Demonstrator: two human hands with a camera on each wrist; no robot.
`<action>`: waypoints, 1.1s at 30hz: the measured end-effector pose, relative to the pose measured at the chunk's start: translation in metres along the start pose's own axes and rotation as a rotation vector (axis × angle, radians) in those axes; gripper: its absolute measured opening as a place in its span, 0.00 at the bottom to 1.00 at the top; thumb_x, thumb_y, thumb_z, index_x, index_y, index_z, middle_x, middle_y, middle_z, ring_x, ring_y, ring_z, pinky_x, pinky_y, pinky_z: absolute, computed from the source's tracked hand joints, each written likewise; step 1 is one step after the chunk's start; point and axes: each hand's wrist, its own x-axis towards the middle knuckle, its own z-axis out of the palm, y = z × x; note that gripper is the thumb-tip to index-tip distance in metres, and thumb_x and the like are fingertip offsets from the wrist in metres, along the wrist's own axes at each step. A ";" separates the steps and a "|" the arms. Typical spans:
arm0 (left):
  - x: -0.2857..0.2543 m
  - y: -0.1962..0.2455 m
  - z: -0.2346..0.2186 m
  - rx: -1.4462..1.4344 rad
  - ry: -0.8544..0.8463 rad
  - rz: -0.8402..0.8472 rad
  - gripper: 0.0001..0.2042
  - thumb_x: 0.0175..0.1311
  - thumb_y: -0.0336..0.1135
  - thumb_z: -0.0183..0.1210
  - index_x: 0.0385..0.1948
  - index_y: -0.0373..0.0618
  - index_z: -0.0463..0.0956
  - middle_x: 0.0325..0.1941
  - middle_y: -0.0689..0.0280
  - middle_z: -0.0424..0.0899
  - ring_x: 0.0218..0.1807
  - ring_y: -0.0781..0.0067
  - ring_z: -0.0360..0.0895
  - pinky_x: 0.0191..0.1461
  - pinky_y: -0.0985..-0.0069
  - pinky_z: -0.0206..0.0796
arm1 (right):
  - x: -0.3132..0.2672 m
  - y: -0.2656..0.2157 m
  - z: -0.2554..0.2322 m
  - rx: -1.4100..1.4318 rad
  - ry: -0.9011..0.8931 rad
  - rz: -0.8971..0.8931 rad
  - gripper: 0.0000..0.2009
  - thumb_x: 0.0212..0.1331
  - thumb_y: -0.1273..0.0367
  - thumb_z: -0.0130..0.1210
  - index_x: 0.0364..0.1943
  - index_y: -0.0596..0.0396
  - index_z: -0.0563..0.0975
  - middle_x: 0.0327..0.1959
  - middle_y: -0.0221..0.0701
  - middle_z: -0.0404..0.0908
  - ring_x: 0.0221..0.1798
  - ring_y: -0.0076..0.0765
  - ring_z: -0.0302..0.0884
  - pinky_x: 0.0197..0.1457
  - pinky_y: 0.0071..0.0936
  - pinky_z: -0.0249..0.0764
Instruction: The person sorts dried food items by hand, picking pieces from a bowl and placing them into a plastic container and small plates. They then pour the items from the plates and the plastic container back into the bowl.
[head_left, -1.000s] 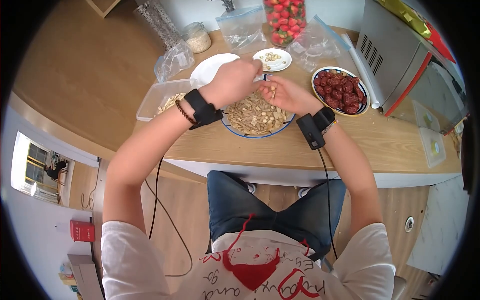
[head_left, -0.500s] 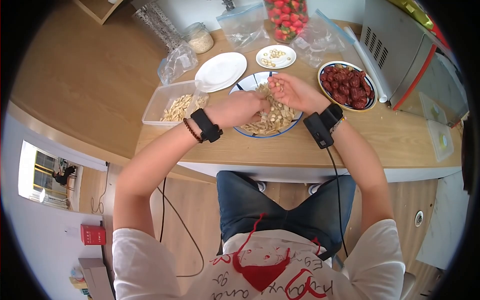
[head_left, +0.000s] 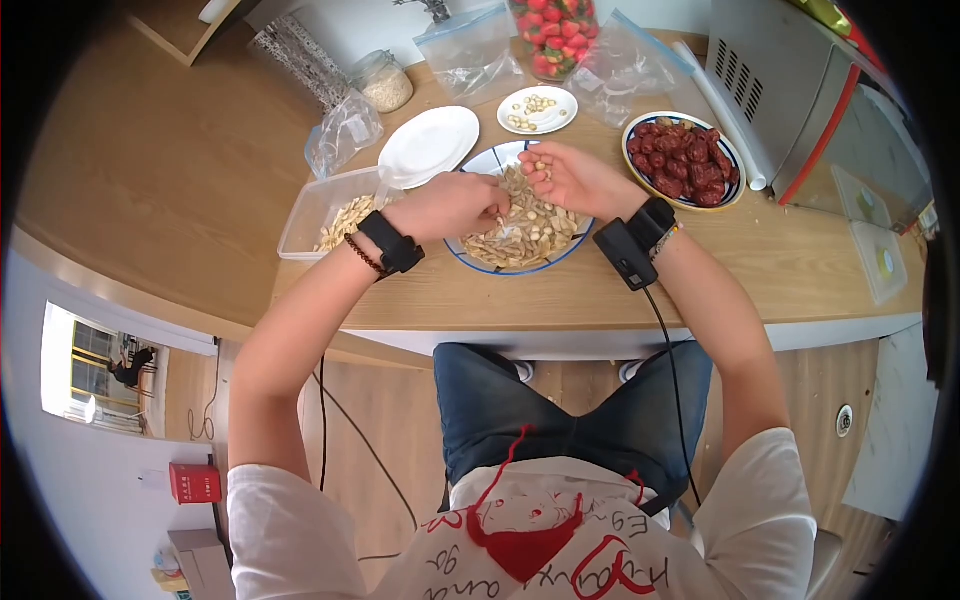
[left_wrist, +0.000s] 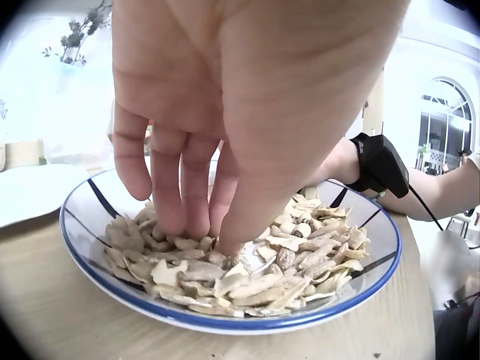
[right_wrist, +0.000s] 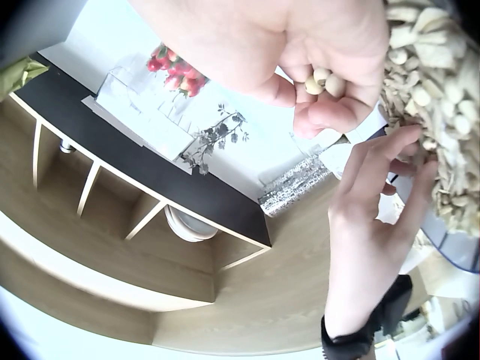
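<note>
A white bowl [head_left: 490, 160] with blue stripes and a blue rim holds pale dried slices [left_wrist: 255, 289] mixed with round lotus seeds [left_wrist: 302, 230]. My left hand [head_left: 455, 205] reaches over the bowl's left side, fingers pointing down and fingertips among the slices; the left wrist view shows its thumb beside the fingers. My right hand [head_left: 585, 180] is palm up over the bowl's right side. Its curled fingers hold a few lotus seeds [right_wrist: 335, 85], plainest in the right wrist view.
Behind the bowl are an empty white plate [head_left: 430, 145] and a small plate [head_left: 512, 105] bearing several seeds. Left stands a plastic box [head_left: 298, 220] of pale slices. Red dates [head_left: 690, 165] fill a bowl at right, near a grey appliance [head_left: 770, 80]. Bags [head_left: 470, 60] lie behind.
My left hand has come away from the right hand's fingers, down into the bowl, then shifted slightly left among the slices. My right hand keeps its seeds over the bowl.
</note>
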 end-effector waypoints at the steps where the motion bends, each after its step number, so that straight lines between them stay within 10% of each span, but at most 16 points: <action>1: 0.000 0.000 0.002 -0.043 -0.004 -0.015 0.07 0.50 0.32 0.60 0.31 0.46 0.75 0.32 0.66 0.77 0.35 0.64 0.77 0.37 0.69 0.68 | -0.001 0.000 0.001 -0.007 -0.003 0.000 0.07 0.63 0.68 0.47 0.36 0.60 0.71 0.30 0.25 0.69 0.31 0.18 0.63 0.30 0.14 0.64; 19: 0.003 0.013 -0.009 0.120 0.101 0.043 0.05 0.49 0.32 0.56 0.29 0.47 0.75 0.25 0.64 0.80 0.29 0.60 0.78 0.35 0.66 0.69 | 0.002 0.002 -0.002 -0.047 0.033 -0.016 0.07 0.62 0.68 0.49 0.36 0.59 0.72 0.30 0.25 0.71 0.31 0.19 0.66 0.32 0.15 0.66; 27: 0.017 0.021 -0.040 0.022 0.577 -0.108 0.07 0.56 0.36 0.58 0.31 0.44 0.73 0.25 0.66 0.80 0.28 0.62 0.79 0.32 0.69 0.69 | -0.002 0.003 0.006 -0.061 0.063 -0.074 0.12 0.65 0.66 0.45 0.40 0.65 0.70 0.37 0.32 0.70 0.37 0.24 0.68 0.37 0.17 0.69; 33: 0.008 0.013 -0.026 0.122 0.338 -0.255 0.08 0.54 0.36 0.60 0.33 0.46 0.76 0.26 0.66 0.80 0.27 0.65 0.78 0.31 0.71 0.69 | 0.002 0.000 -0.001 0.028 -0.027 -0.030 0.14 0.65 0.67 0.46 0.43 0.67 0.69 0.40 0.35 0.70 0.37 0.25 0.67 0.37 0.17 0.69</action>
